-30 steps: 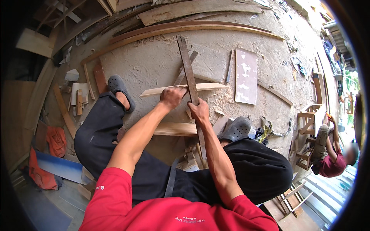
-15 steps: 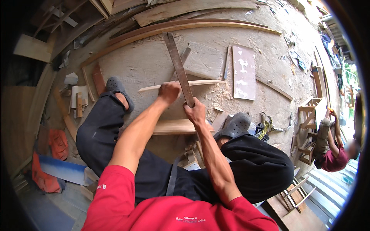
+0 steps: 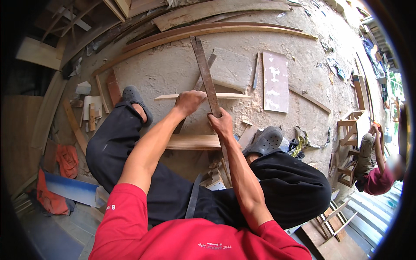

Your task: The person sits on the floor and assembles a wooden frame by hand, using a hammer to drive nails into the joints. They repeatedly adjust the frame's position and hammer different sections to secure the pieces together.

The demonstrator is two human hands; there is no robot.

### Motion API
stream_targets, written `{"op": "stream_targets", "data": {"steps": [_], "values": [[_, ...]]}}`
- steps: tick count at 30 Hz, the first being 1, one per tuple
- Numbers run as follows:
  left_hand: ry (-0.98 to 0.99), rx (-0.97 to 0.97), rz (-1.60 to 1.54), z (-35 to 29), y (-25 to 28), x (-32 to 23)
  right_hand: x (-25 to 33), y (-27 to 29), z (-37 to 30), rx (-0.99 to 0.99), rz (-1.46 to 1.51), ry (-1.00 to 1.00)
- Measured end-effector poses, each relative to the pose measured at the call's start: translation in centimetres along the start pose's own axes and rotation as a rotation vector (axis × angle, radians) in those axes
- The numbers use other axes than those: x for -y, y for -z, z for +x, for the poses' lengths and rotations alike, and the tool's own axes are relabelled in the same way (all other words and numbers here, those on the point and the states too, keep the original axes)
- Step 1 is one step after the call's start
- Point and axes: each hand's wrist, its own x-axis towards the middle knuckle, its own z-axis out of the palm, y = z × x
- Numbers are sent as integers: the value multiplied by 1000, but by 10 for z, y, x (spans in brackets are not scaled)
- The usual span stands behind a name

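My left hand (image 3: pixel 190 102) is closed around a thin, pale wooden strip (image 3: pixel 234 95) lying crosswise in front of me, its tapered left end showing past the fist. My right hand (image 3: pixel 221 121) is wrapped round the lower part of a long, flat, brown blade-like bar (image 3: pixel 203 69), which slants away from me and passes over the strip just right of my left hand. The bar's exact kind is unclear. Beneath the strip and my left hand, a second dark flat bar (image 3: pixel 205 73) runs at a slant. Nearer my lap is a pale wooden board (image 3: pixel 193 142).
Wood shavings (image 3: pixel 250 112) lie about the floor. Beyond are a whitish-patched board (image 3: pixel 275 81) and long curved planks (image 3: pixel 208 31). My clogs (image 3: pixel 265 141) flank the work. At right, another person (image 3: pixel 377 173) sits near a wooden frame (image 3: pixel 350 130).
The bar's far end has shifted slightly right. My left hand has moved a little right, and the wooden strip has turned more level. The other person's hands have shifted a bit.
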Motion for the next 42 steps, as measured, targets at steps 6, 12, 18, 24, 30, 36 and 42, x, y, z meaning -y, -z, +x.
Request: {"op": "stream_targets", "data": {"steps": [6, 12, 18, 24, 30, 36, 42], "values": [[-52, 7, -23, 0, 4, 6, 9, 4, -3, -13, -4, 52], [-149, 6, -16, 2, 6, 14, 12, 7, -1, 21, -47, 20], [-231, -19, 39, 1, 6, 17, 18, 10, -3, 13, -96, 49], [-294, -24, 88, 0, 2, 22, 13, 8, -1, -6, -112, 93], [-288, -19, 89, 1, 4, 17, 17, 15, -1, 34, -254, 60], [-288, -40, 51, 0, 4, 19, 26, 24, -3, 29, -414, 170], [-263, -49, 74, -2, 0, 19, 27, 38, 18, -316, -454, 490]]}}
